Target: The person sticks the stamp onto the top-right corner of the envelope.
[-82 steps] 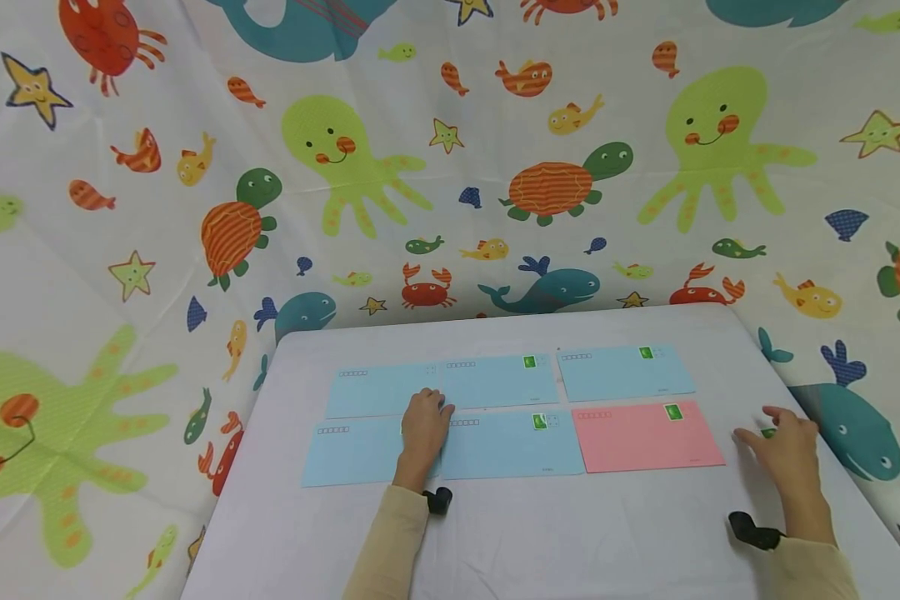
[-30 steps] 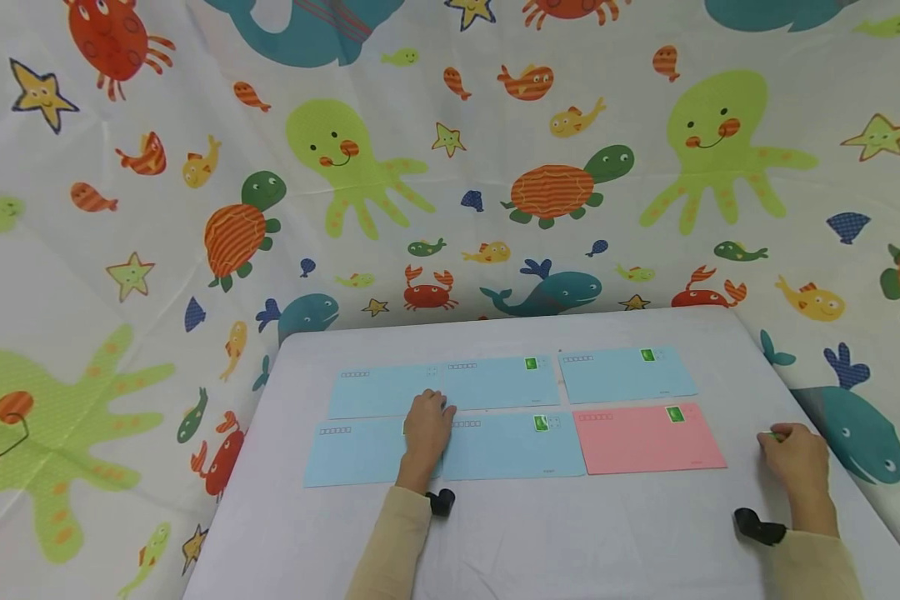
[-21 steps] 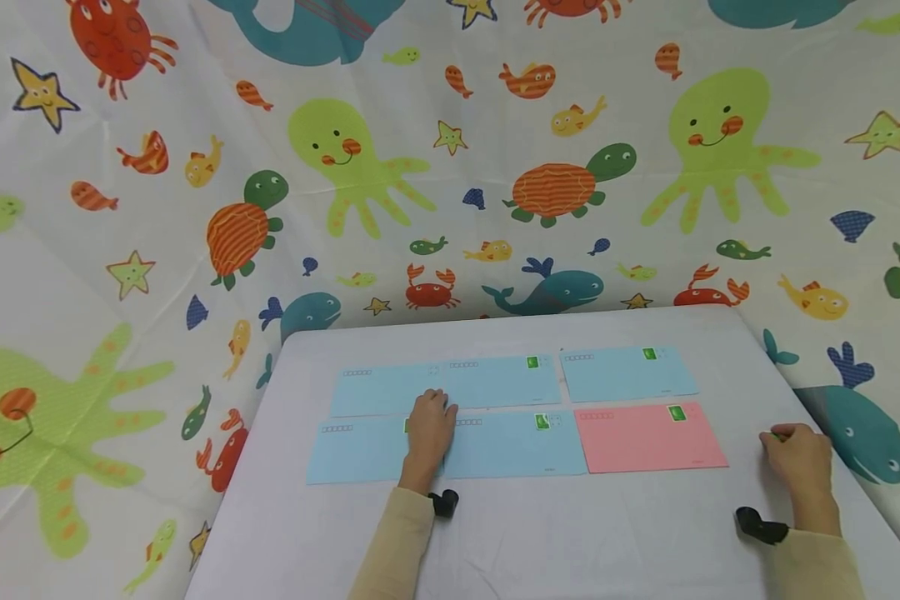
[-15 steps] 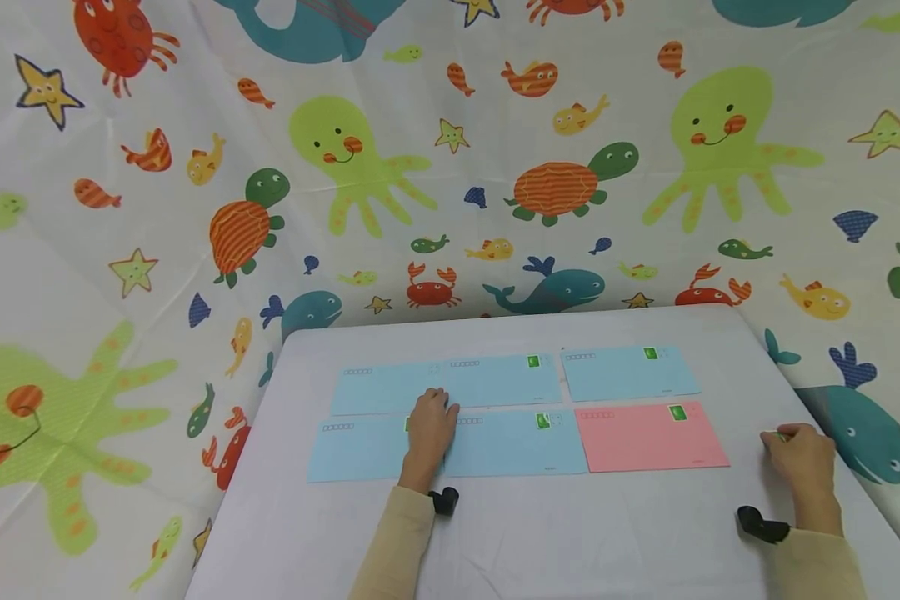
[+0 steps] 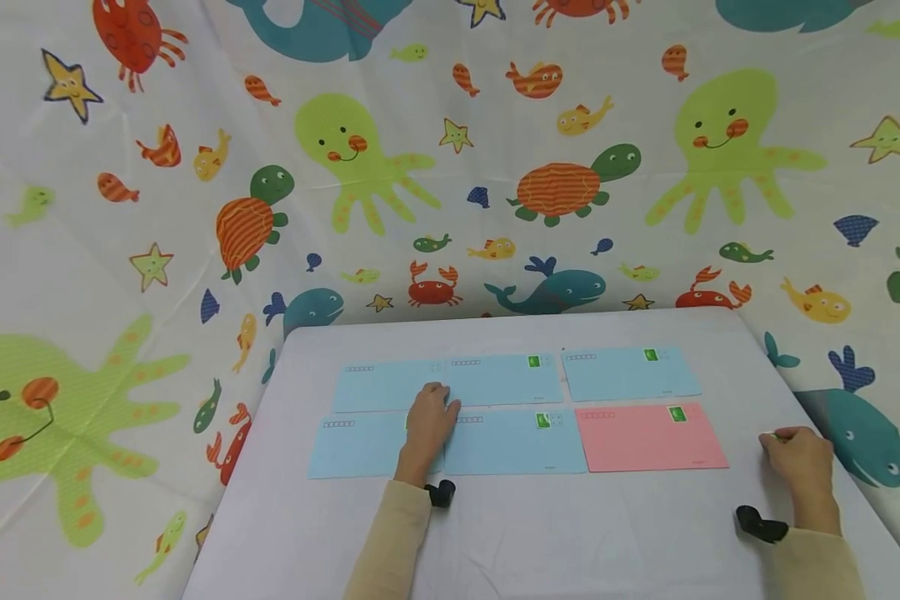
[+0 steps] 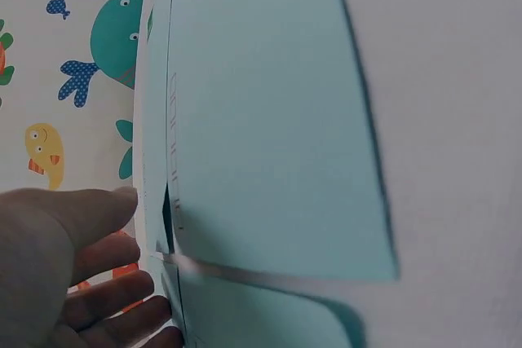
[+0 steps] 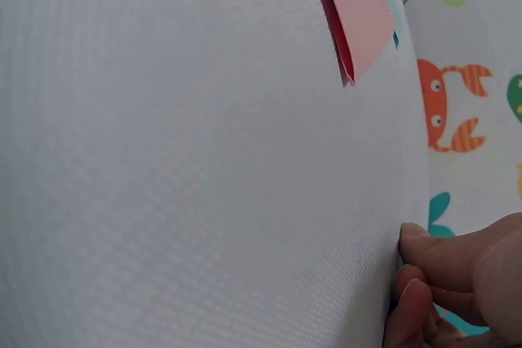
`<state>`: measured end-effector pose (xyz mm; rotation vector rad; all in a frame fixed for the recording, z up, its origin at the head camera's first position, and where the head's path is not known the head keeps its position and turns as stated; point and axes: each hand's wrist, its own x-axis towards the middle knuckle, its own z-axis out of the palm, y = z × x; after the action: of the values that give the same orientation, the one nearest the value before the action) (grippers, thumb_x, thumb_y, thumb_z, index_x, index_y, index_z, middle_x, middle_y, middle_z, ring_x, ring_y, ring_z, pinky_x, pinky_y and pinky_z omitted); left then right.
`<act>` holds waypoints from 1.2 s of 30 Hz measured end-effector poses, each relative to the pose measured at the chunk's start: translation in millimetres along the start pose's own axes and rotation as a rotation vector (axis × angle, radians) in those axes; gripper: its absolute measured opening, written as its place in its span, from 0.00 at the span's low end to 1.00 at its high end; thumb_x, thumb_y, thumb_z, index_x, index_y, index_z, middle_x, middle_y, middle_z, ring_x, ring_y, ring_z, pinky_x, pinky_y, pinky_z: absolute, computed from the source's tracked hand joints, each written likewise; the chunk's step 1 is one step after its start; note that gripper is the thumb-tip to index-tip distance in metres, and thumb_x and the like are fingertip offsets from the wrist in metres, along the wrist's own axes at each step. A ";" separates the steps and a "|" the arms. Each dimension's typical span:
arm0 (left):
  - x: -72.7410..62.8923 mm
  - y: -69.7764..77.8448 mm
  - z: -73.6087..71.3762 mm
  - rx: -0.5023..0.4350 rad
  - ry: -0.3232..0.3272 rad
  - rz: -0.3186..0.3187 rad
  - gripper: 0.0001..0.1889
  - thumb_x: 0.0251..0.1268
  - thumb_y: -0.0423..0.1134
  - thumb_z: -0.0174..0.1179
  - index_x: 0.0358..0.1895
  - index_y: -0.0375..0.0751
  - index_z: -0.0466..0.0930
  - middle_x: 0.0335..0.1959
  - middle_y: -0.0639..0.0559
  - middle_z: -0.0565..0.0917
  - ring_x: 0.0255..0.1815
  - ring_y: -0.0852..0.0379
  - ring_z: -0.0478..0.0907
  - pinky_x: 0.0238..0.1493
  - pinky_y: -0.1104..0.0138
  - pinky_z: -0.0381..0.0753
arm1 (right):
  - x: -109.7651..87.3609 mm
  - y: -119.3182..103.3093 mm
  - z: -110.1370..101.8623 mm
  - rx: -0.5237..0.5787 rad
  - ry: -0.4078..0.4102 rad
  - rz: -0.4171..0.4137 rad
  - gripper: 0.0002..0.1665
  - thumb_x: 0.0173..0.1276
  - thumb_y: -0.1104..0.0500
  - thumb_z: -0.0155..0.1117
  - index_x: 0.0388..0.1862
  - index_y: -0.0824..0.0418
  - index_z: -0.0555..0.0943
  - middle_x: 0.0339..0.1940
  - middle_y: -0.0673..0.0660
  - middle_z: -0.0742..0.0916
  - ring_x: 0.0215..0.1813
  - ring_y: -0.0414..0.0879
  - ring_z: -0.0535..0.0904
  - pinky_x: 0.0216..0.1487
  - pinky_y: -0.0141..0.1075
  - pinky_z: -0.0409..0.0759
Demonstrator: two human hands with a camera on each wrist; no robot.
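My left hand (image 5: 427,423) rests over the place where the blue envelopes meet, fingers relaxed. Around it lie the upper left blue envelope (image 5: 378,387), the lower left one (image 5: 356,450) and the lower middle one (image 5: 510,454). In the left wrist view, the left hand's fingers (image 6: 114,299) are spread beside the envelope edges. At the table's right side, my right hand (image 5: 804,462) pinches a small green stamp (image 5: 779,437) between thumb and fingertips, mostly hidden. The right wrist view shows the right hand's thumb and fingers (image 7: 420,283) together, low at the tabletop.
A pink envelope (image 5: 648,442) with a green stamp lies left of the right hand. Behind it are two stamped blue envelopes, one at upper middle (image 5: 495,383) and one at upper right (image 5: 626,379). A sea-animal curtain (image 5: 450,183) hangs behind the white table (image 5: 570,533).
My right thumb and fingers, spread around the green stamp at first, have come together on it, and the hand moved slightly right. My left hand stays over the envelopes. The head view shifts slightly.
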<state>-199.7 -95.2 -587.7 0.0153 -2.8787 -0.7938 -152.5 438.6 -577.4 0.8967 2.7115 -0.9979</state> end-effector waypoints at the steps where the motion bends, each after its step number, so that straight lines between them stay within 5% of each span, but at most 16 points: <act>1: 0.6 -0.7 -1.0 -0.009 -0.001 0.003 0.20 0.68 0.41 0.64 0.56 0.29 0.82 0.60 0.35 0.81 0.63 0.39 0.79 0.63 0.49 0.80 | 0.1 0.3 0.6 -0.003 -0.002 0.000 0.28 0.76 0.60 0.52 0.60 0.85 0.65 0.58 0.84 0.68 0.63 0.78 0.60 0.66 0.69 0.65; 11: 7.0 -9.4 -22.4 -0.025 0.041 -0.018 0.20 0.69 0.41 0.63 0.57 0.30 0.82 0.58 0.36 0.82 0.62 0.40 0.80 0.63 0.50 0.79 | 4.7 0.8 1.1 -0.009 0.003 -0.024 0.27 0.76 0.61 0.53 0.59 0.85 0.65 0.55 0.84 0.71 0.58 0.77 0.65 0.62 0.68 0.70; 25: -0.7 -51.2 -56.8 0.000 0.064 -0.159 0.24 0.71 0.43 0.61 0.63 0.31 0.77 0.64 0.35 0.79 0.67 0.37 0.76 0.66 0.48 0.77 | 7.4 2.9 1.0 0.003 -0.014 0.038 0.31 0.76 0.58 0.52 0.64 0.83 0.61 0.57 0.82 0.67 0.60 0.75 0.62 0.64 0.67 0.69; 36: -7.1 -73.8 -72.3 0.000 0.097 -0.205 0.26 0.72 0.42 0.59 0.67 0.30 0.72 0.68 0.33 0.75 0.71 0.35 0.72 0.70 0.45 0.72 | 8.6 2.3 -4.0 -0.026 -0.036 0.022 0.30 0.75 0.58 0.55 0.60 0.85 0.65 0.52 0.82 0.72 0.55 0.73 0.66 0.57 0.64 0.73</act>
<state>-184.0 -195.1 -565.1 0.3446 -2.8162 -0.8026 -157.8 446.7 -578.1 0.8930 2.6726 -0.9637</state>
